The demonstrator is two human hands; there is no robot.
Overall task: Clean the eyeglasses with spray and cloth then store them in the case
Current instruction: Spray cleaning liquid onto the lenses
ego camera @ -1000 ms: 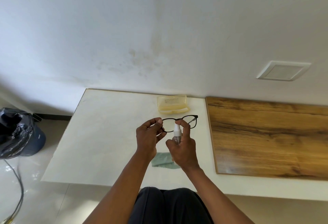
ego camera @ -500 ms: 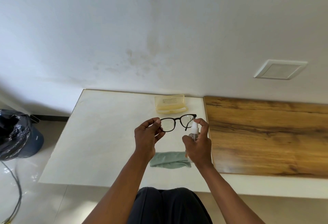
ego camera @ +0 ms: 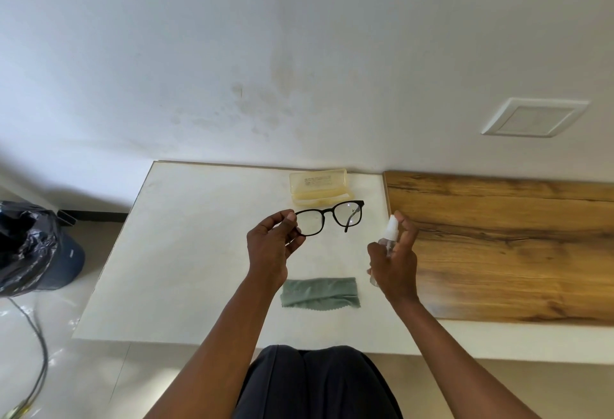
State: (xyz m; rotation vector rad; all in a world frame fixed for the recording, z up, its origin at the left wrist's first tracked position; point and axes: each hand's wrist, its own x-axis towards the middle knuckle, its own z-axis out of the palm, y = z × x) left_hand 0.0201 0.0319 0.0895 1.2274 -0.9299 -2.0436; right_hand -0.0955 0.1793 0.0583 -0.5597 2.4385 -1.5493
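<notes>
Bare tabletop (ego camera: 186, 252) left; cloth (ego camera: 319, 292) lies between hands.

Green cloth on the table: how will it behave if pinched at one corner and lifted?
The cloth lies flat with soft wrinkles, so it will likely droop rather than hold shape. It looks thin, so probably very light. On the smooth white table a push would likely slide or bunch it.

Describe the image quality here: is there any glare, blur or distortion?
Head view: sharp overall; wide-angle bending curves the table edges; a small bright glint sits on one lens of the eyeglasses; soft daylight, faint shadows; the spray bottle looks slightly blurred.
</notes>
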